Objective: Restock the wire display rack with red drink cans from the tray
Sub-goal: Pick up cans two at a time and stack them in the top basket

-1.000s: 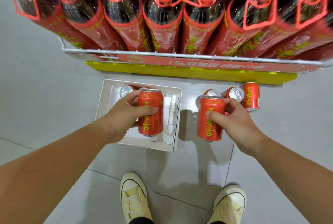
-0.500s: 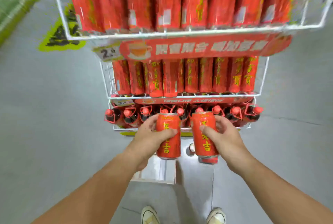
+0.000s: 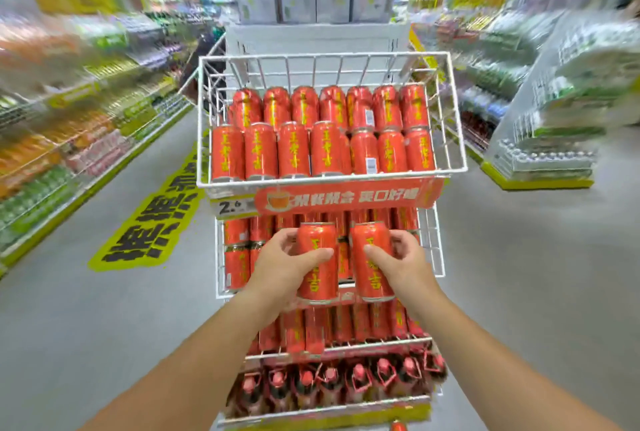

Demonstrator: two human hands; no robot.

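Observation:
My left hand point(image 3: 282, 266) grips an upright red drink can point(image 3: 318, 278) with yellow lettering. Beside it, my right hand point(image 3: 403, 262) holds a second red can point(image 3: 372, 274). Both cans hover in front of the middle tier of the white wire display rack point(image 3: 457, 167). The rack's top basket carries two rows of red cans point(image 3: 325, 150), stacked two high, with open space behind them. The tiers below are full of cans too, and the bottom tier holds dark bottles with red caps point(image 3: 332, 382). The tray is out of view.
A red banner point(image 3: 349, 196) and a price tag run along the top basket's front. A yellow floor sticker point(image 3: 152, 222) lies on the grey aisle floor to the left. Blurred store shelves line both sides, and a wrapped pallet of goods point(image 3: 554, 119) stands at the right.
Both hands have risen with their cans from floor level up to the rack's middle tier. My view has tilted up, so the tray and my shoes have dropped out of sight.

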